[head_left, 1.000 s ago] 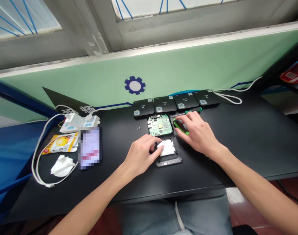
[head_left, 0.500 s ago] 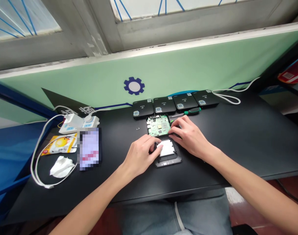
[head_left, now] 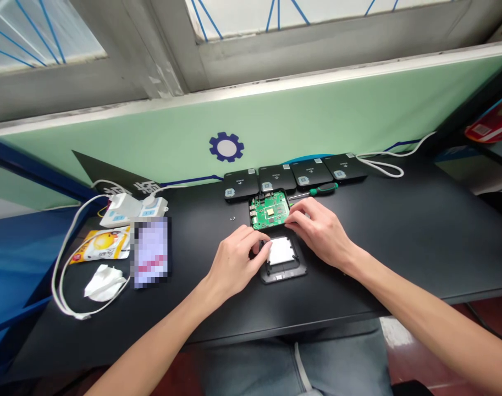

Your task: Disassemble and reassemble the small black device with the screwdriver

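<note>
A green circuit board [head_left: 271, 212] sits in a black plastic case [head_left: 251, 220] at mid-table, its face tipped slightly toward me. My right hand [head_left: 314, 225] pinches the near right corner of that case. At the near left side, my left hand [head_left: 238, 253] has curled fingers, thumb and forefinger close together above the loose cover; whatever they grip is hidden. That black cover [head_left: 283, 273], with a white pad [head_left: 281, 250] on it, lies flat just in front of the case. Behind my right fingers rests a green-handled screwdriver [head_left: 325, 190].
Several closed black boxes [head_left: 277, 177] line the back by the green panel. Small screws [head_left: 233, 218] lie left of the case. A power strip [head_left: 133, 209], white cable [head_left: 63, 291], snack packet [head_left: 102, 243], tissue [head_left: 104, 283] and pixelated phone-like item [head_left: 152, 250] occupy the left.
The circuit board and case have tilted and shifted slightly right, and the board looks a deeper green. My hands have barely moved.
</note>
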A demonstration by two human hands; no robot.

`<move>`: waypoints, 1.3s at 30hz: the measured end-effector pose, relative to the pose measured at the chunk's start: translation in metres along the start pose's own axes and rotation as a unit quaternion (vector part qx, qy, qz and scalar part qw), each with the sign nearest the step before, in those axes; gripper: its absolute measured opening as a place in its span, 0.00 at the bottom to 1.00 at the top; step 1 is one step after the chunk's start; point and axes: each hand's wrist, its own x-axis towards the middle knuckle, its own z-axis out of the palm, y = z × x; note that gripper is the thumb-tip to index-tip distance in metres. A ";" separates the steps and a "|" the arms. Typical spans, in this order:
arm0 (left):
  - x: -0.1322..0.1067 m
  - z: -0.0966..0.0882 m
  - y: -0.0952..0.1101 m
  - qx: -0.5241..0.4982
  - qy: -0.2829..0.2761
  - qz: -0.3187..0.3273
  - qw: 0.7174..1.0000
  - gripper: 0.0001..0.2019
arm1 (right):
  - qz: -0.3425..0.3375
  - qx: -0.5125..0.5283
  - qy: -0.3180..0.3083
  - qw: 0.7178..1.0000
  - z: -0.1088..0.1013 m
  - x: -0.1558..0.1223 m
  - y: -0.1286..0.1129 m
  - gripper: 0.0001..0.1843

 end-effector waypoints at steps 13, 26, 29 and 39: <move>0.003 -0.007 0.005 -0.098 0.077 -0.087 0.988 0.13 | -0.006 0.063 0.088 0.994 -0.008 -0.001 -0.007 0.06; 0.012 -0.017 -0.001 -0.584 -0.028 -0.253 0.771 0.43 | -0.028 0.194 0.124 0.973 -0.020 -0.005 -0.022 0.12; 0.013 -0.019 0.006 -0.648 -0.071 -0.278 0.705 0.50 | -0.040 0.231 0.104 0.967 -0.018 -0.007 -0.026 0.12; 0.014 -0.017 0.010 -0.664 -0.041 -0.284 0.690 0.45 | -0.059 0.245 0.070 0.965 -0.013 -0.003 -0.032 0.07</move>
